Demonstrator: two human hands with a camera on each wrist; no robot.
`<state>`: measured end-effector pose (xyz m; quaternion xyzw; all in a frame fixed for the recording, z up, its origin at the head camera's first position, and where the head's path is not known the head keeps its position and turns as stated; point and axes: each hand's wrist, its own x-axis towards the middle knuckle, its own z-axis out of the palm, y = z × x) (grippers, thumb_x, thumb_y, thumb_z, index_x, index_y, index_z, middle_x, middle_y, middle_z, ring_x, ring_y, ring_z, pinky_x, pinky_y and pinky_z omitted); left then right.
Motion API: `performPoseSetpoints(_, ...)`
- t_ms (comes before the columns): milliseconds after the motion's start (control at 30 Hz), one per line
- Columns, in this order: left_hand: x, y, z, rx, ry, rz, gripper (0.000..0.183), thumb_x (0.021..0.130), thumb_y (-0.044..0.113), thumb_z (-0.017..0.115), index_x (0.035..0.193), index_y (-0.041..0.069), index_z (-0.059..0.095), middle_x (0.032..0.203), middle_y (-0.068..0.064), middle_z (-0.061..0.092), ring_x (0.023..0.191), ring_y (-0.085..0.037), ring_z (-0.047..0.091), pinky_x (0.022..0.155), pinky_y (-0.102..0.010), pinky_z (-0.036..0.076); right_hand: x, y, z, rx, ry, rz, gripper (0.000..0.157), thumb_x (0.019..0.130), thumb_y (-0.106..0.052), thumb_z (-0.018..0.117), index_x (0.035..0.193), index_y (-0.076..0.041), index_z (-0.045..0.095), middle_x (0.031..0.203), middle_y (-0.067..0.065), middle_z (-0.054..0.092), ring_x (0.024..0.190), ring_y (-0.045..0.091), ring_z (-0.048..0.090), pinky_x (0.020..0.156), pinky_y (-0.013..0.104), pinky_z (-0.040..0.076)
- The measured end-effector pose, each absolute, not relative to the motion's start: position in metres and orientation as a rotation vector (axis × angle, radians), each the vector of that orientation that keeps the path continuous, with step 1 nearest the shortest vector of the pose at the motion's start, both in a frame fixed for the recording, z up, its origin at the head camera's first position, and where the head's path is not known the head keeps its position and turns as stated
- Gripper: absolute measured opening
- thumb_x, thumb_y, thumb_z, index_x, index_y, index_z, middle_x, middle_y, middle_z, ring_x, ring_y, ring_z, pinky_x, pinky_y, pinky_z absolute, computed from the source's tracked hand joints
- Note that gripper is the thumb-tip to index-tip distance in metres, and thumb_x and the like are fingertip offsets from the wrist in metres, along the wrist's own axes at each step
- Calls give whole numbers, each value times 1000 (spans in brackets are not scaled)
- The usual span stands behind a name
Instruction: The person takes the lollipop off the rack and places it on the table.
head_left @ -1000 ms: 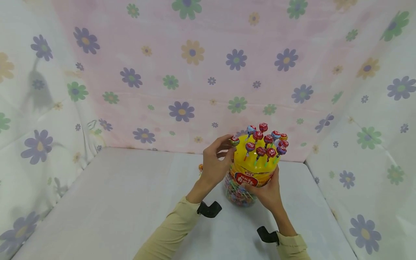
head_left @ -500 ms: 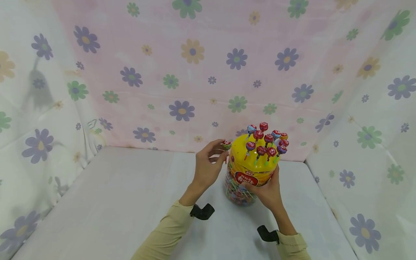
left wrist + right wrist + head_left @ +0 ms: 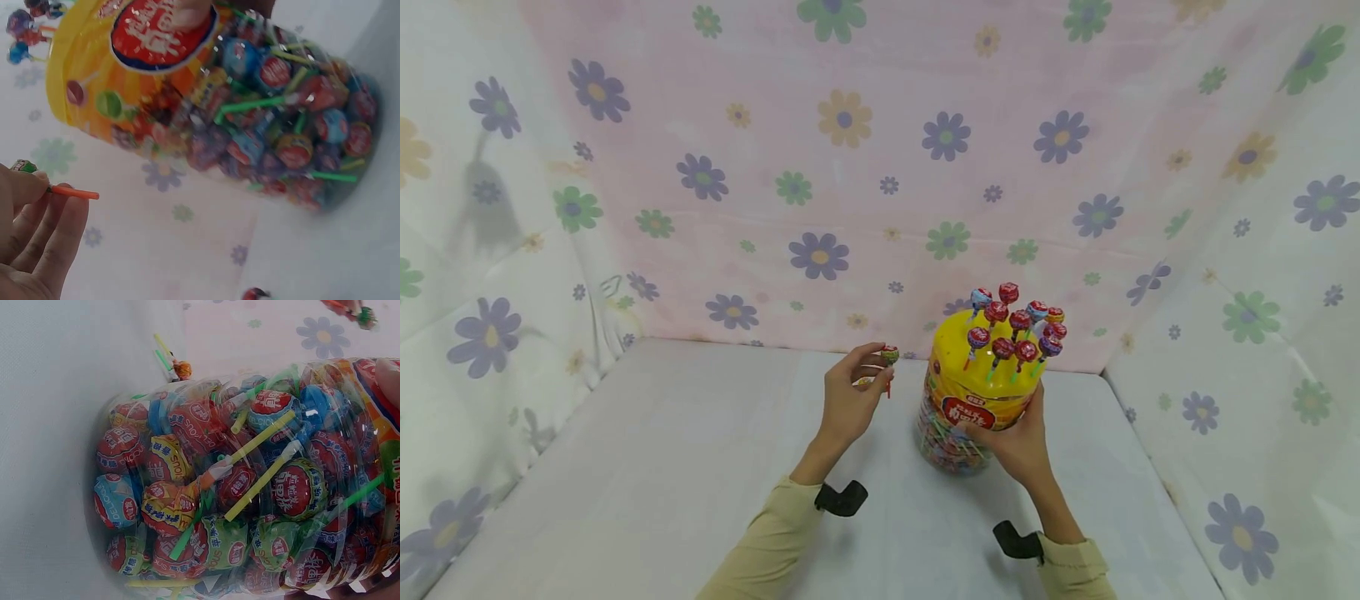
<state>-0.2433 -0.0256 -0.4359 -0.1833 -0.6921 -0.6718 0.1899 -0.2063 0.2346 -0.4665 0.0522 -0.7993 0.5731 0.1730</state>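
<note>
Between thumb and fingertips, my left hand (image 3: 847, 404) pinches a lollipop (image 3: 890, 356) with a green-and-red wrapper, held upright to the left of the jar. Its orange-red stick (image 3: 75, 192) points down, with the wrapped head partly behind the thumb in the left wrist view. My right hand (image 3: 1024, 442) grips the side of a big clear candy jar (image 3: 947, 442), thumb (image 3: 390, 382) across the label. Many lollipops (image 3: 237, 481) fill the jar. Several more lollipops (image 3: 1002, 348) stand upright in its yellow lid (image 3: 952, 357), mostly toward the right and back.
Loose lollipops (image 3: 181, 369) lie on the white table (image 3: 700, 467) beyond the jar, one of them (image 3: 864, 382) partly behind my left hand in the head view. Flower-patterned cloth (image 3: 775, 167) walls the table at the back and both sides.
My left hand has moved left and down from the lid's left edge, carrying the lollipop away from the jar. My right hand and the jar have stayed in place.
</note>
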Motion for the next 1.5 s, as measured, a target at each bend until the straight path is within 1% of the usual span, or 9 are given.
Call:
performPoseSetpoints(167,-246,-38,-457,-445,-1998,-1933,37,90,-5,72,126,-2,66,102,-19,71,90,-38,73,69,-23,61,-207,235,-468,133,-2278,1624,107,77,-12,90,154,-29,18,140,-4,49,127,9,53,104,17,45)
performPoseSetpoints(267,-247,-46,-468,-420,-2052,-1907,36,90,-5,72,125,-2,66,101,-21,70,89,-39,73,70,-26,62,-206,235,-467,126,-2286,1626,107,77,-12,90,154,-30,18,140,-5,49,128,10,53,107,23,46)
performPoseSetpoints(400,-254,-56,-487,-367,-2151,-1817,34,90,-4,72,123,-3,67,98,-20,71,86,-35,74,69,-27,62,-205,234,-465,119,-2290,1617,107,77,-13,91,154,-29,18,141,-4,49,129,11,53,108,27,46)
performPoseSetpoints(533,-262,-65,-507,-256,-2248,-1763,32,88,-6,72,120,-6,67,94,-21,73,82,-34,75,64,-24,60,-205,234,-465,112,-2292,1621,107,77,-13,90,154,-30,17,140,-4,49,128,10,53,106,21,46)
performPoseSetpoints(667,-269,-70,-522,-169,-2333,-1711,30,88,-5,73,118,-7,68,93,-22,73,80,-33,75,63,-28,61,-206,233,-464,97,-2299,1635,109,77,-12,90,155,-29,16,141,-5,48,127,7,52,103,14,44)
performPoseSetpoints(767,-275,-71,-528,-134,-2382,-1679,29,88,-4,73,117,-6,68,93,-21,74,80,-32,75,65,-33,62,-204,232,-461,77,-2307,1638,110,77,-8,89,156,-26,15,142,-3,47,125,4,51,102,12,43)
performPoseSetpoints(1033,-290,-69,-532,-65,-2449,-1602,28,86,-2,75,113,-6,69,90,-20,74,78,-30,74,67,-38,62,-185,218,-429,78,-2358,1606,103,80,-7,87,154,-12,15,142,5,48,124,2,51,105,18,44)
performPoseSetpoints(1267,-300,-67,-533,-5,-2454,-1563,26,86,-2,74,111,-7,69,89,-21,74,78,-32,74,70,-43,62,-187,220,-433,76,-2354,1602,104,80,-7,87,155,-14,15,143,6,48,124,4,51,105,18,45)
performPoseSetpoints(1500,-309,-67,-539,24,-2468,-1507,25,85,-2,74,109,-8,70,85,-21,74,73,-30,72,68,-41,60,-203,232,-461,62,-2321,1631,109,77,-9,90,155,-27,15,142,-3,48,128,9,52,105,18,44)
